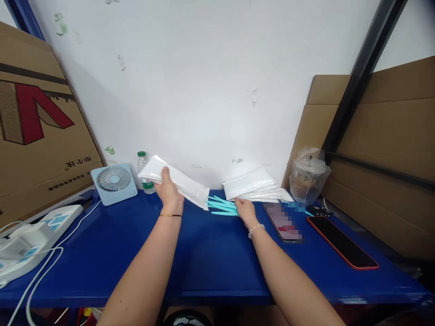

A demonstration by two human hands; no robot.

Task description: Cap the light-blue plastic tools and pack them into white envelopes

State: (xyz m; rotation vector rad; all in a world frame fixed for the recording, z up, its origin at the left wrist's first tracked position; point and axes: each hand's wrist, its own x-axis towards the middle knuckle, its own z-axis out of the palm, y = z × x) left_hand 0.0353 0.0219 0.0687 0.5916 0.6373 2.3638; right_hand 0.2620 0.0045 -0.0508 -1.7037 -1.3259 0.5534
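My left hand (167,190) grips a long white padded envelope (183,181) above the table, thumb on top, its lower end pointing right. Several thin turquoise strips (222,206) stretch between that end of the envelope and my right hand (245,210), whose fingers are closed on them. I cannot tell how far the strips reach into the envelope. Just behind my right hand lies a stack of similar white envelopes (251,183), close to the wall.
On the blue table (217,262) stand a light blue fan (114,183), a green-capped bottle (148,184) and a bagged drink cup (307,176). Two phones, one lit (282,222) and one red-edged (341,242), lie right. A white power strip (61,217) with cables is left. Cardboard (387,149) flanks the table.
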